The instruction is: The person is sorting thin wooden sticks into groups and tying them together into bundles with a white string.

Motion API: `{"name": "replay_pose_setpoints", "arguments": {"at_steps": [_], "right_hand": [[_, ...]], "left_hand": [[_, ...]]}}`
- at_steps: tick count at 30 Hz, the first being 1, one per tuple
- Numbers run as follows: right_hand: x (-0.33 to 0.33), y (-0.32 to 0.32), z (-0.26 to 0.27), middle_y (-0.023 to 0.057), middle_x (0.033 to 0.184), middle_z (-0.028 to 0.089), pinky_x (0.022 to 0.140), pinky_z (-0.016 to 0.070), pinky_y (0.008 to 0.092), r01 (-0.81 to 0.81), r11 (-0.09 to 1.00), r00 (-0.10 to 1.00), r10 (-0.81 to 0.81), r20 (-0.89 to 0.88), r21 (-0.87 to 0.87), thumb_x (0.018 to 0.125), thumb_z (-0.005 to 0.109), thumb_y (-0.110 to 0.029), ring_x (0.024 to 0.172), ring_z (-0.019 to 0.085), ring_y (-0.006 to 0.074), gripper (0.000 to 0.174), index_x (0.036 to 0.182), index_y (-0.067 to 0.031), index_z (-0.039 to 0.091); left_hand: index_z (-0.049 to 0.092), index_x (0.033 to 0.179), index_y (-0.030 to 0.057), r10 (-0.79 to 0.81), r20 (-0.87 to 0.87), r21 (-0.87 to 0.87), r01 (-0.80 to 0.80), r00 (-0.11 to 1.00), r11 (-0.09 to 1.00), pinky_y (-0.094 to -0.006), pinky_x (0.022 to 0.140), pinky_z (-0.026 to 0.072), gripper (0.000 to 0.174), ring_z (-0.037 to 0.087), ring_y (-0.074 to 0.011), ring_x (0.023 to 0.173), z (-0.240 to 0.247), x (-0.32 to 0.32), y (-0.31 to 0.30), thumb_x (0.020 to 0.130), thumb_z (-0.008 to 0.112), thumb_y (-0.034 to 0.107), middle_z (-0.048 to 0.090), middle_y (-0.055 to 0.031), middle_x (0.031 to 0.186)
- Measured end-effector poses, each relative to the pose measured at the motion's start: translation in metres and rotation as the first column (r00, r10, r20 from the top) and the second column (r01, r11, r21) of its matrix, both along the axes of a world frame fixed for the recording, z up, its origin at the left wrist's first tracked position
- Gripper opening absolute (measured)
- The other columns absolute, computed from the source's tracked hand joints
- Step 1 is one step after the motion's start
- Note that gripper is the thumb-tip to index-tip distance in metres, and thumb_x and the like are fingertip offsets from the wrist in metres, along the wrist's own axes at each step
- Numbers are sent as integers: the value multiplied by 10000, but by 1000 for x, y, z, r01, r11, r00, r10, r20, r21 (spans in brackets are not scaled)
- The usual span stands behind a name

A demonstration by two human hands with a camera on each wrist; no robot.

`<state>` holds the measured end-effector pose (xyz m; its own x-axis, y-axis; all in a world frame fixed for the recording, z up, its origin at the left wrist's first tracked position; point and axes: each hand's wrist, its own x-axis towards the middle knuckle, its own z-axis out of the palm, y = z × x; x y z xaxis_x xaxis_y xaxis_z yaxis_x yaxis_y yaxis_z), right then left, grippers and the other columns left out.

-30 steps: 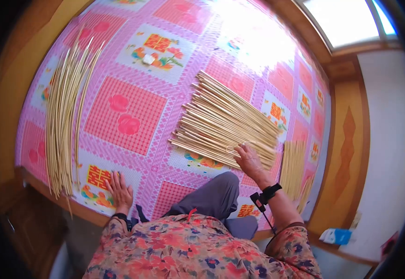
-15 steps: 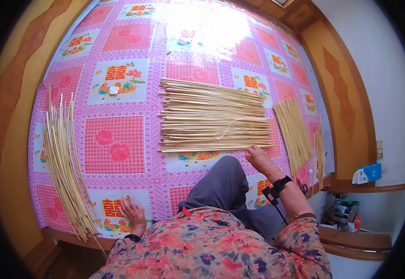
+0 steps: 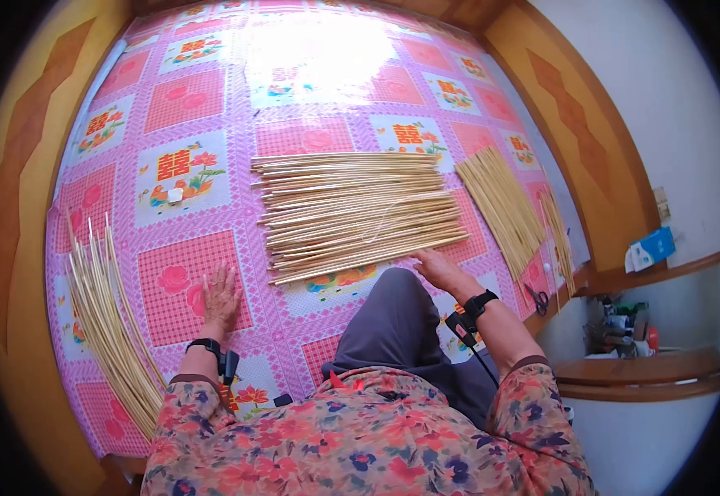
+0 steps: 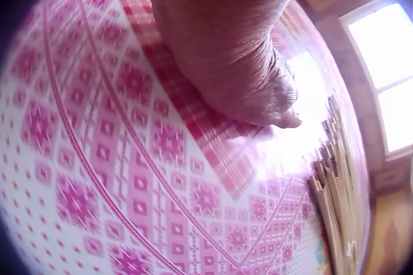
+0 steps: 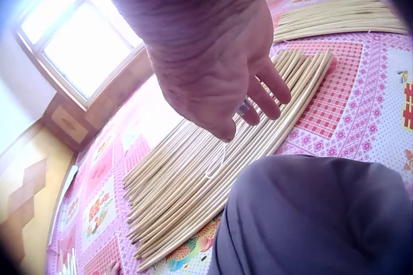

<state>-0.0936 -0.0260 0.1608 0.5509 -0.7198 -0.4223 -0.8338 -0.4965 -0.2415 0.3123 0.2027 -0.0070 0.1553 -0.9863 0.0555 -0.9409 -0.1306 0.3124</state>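
Note:
A wide row of pale sticks [image 3: 335, 198] lies side by side on the pink patterned cover, with a loop of white string [image 3: 374, 231] on top. The right hand [image 3: 440, 271] is at the row's near edge, fingers relaxed, holding nothing; a ring shows on it in the right wrist view, above the sticks [image 5: 193, 191]. Flat on a red checked square rests the left hand [image 3: 222, 299], fingers spread. In the left wrist view the left hand [image 4: 226, 56] touches the cover, and stick ends [image 4: 335, 185] show at the right.
A loose bundle of long sticks [image 3: 112, 331] lies at the left. Right of the row are another bundle [image 3: 505, 211], a thinner one [image 3: 557, 240] and scissors [image 3: 537, 298]. A small white object [image 3: 175, 195] sits at the upper left. The person's knee [image 3: 393, 306] is near the row.
The left hand has moved forward onto the red square. The right hand has come off the top of the sticks to their near edge. The head view has turned.

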Motion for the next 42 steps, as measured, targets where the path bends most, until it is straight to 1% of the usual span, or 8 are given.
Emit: {"name": "replay_pose_setpoints", "arguments": {"at_steps": [2, 19, 25, 30, 32, 38, 40, 42], "right_hand": [[-2, 3, -1, 168, 1136, 534, 904, 402, 390, 81, 996, 996, -82, -25, -27, 808, 549, -157, 1074, 488, 330, 341, 1140, -84, 526], [34, 9, -48, 176, 952, 607, 805, 445, 414, 255, 963, 957, -237, 164, -93, 841, 502, -280, 932, 558, 346, 276, 1002, -86, 613], [24, -1, -112, 42, 708, 621, 584, 460, 255, 312, 920, 865, -378, 330, 238, 864, 525, -291, 610, 539, 107, 290, 967, -46, 640], [29, -11, -126, 44, 750, 641, 596, 463, 258, 314, 857, 842, -450, 298, 407, 859, 536, -285, 623, 552, 107, 280, 968, -52, 645], [32, -17, -128, 124, 871, 648, 738, 468, 350, 362, 818, 864, -474, 168, 446, 852, 489, -364, 834, 611, 288, 326, 965, -100, 644], [35, -39, -130, 124, 808, 647, 692, 468, 325, 304, 844, 879, -428, 212, 441, 853, 497, -371, 744, 615, 246, 335, 941, -83, 646], [40, -48, -125, 26, 754, 638, 607, 459, 256, 305, 788, 846, -482, 228, 535, 881, 502, -279, 654, 548, 90, 277, 948, -53, 647], [32, -59, -141, 53, 771, 647, 618, 466, 280, 232, 793, 883, -415, 219, 564, 868, 511, -283, 661, 571, 134, 274, 947, -58, 647]], "left_hand": [[334, 1324, 93, 146, -1, 104, -146, 989, 984, -482, 1076, 41, 557, 148, -233, 1336, -1, -9, -8, 832, 464, 320, 226, -107, 1424], [311, 1338, 102, 137, 49, 67, -140, 989, 988, -462, 1085, 14, 578, 127, -226, 1342, 0, -11, -9, 825, 475, 315, 208, -96, 1431], [325, 1329, 106, 133, 78, 42, -137, 988, 990, -481, 1082, 69, 575, 181, -236, 1327, -3, -9, -4, 809, 492, 287, 235, -98, 1421], [314, 1336, 117, 134, 81, 76, -140, 988, 987, -479, 1084, 62, 598, 171, -237, 1331, -1, -9, -2, 791, 515, 260, 227, -89, 1427], [308, 1337, 117, 139, 86, 126, -149, 987, 981, -473, 1085, 62, 606, 162, -236, 1334, -1, -8, -1, 785, 517, 255, 220, -88, 1430], [331, 1317, 118, 141, 82, 121, -151, 987, 981, -468, 1086, 70, 592, 181, -244, 1327, 8, -10, -3, 772, 524, 247, 239, -95, 1420], [336, 1313, 117, 142, 78, 108, -150, 987, 983, -471, 1085, 72, 591, 185, -247, 1326, 6, -7, -4, 769, 525, 248, 243, -98, 1417], [340, 1310, 115, 132, 51, 106, -136, 990, 985, -474, 1083, 73, 589, 189, -249, 1324, 6, -10, 1, 767, 526, 250, 247, -100, 1415]]}}
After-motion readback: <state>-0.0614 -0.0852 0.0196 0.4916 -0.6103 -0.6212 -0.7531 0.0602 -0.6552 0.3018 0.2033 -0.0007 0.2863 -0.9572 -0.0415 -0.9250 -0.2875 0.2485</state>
